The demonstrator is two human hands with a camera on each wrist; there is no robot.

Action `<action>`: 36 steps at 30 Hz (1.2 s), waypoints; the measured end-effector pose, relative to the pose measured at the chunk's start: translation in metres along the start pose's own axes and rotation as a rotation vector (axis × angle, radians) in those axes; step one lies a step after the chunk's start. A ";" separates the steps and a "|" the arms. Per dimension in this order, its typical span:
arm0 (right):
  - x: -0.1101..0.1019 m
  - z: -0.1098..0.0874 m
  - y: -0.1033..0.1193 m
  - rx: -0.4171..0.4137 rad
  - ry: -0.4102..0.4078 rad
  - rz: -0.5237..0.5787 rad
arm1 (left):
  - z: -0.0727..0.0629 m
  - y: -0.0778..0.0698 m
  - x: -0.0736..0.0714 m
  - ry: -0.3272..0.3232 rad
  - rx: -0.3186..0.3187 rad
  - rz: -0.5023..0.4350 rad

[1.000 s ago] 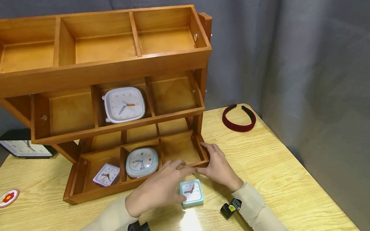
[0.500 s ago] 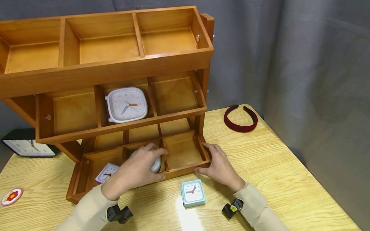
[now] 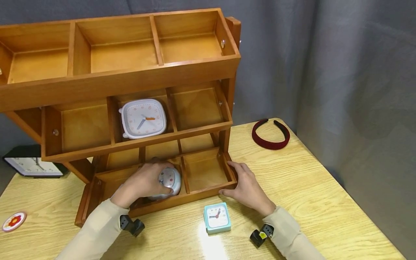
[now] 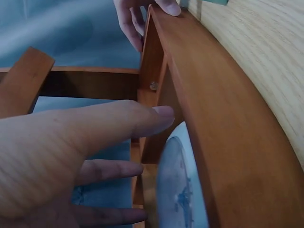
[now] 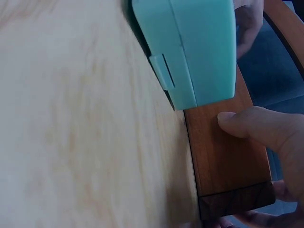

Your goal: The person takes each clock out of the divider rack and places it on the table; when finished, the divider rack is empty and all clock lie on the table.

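Observation:
My left hand [image 3: 141, 182] reaches over the pale blue rounded alarm clock [image 3: 175, 181], which sits in the bottom tier's middle compartment. In the left wrist view its thumb and fingers are spread beside the clock face [image 4: 172, 185]; no grasp is visible. My right hand [image 3: 245, 187] grips the right front corner of the wooden three-tier shelf [image 3: 201, 194], thumb [image 5: 242, 124] on the front board and fingers at the end. A small turquoise square clock [image 3: 217, 217] stands on the table before that corner. My left hand and forearm hide the small lilac clock.
A white alarm clock [image 3: 143, 119] occupies the middle tier's centre compartment. Behind the shelf at left is a black-framed clock [image 3: 34, 164]. A dark red headband [image 3: 271, 143] lies at the table's back right, and a round flower-patterned disc [image 3: 14, 221] lies at left.
My left hand has moved left, from above the turquoise clock to the pale blue clock, covering the lilac one. The right hand keeps its place on the shelf corner.

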State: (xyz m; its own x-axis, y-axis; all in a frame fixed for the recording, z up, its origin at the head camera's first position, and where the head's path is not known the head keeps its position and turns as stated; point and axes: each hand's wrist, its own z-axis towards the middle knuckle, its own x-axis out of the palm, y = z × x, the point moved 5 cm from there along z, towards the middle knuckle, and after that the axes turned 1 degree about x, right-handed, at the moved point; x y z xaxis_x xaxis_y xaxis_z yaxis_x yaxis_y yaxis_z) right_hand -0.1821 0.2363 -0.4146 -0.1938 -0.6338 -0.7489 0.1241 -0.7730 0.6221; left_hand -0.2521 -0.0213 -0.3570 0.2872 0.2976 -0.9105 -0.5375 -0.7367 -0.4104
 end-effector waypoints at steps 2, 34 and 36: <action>-0.001 0.000 0.000 0.000 -0.006 -0.001 | 0.001 0.001 0.002 0.009 0.003 0.002; 0.000 -0.001 0.000 -0.008 -0.003 0.019 | 0.022 0.000 0.022 0.156 -0.016 0.181; 0.000 0.000 0.000 -0.004 0.000 0.021 | 0.023 0.000 0.020 0.154 -0.011 0.191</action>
State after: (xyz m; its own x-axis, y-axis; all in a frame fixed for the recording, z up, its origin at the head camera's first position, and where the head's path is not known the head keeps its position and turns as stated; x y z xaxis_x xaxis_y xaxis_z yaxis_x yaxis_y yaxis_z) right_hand -0.1819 0.2364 -0.4150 -0.1915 -0.6496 -0.7357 0.1316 -0.7598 0.6366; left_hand -0.2645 -0.0014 -0.3762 0.2995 0.0569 -0.9524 -0.5851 -0.7776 -0.2304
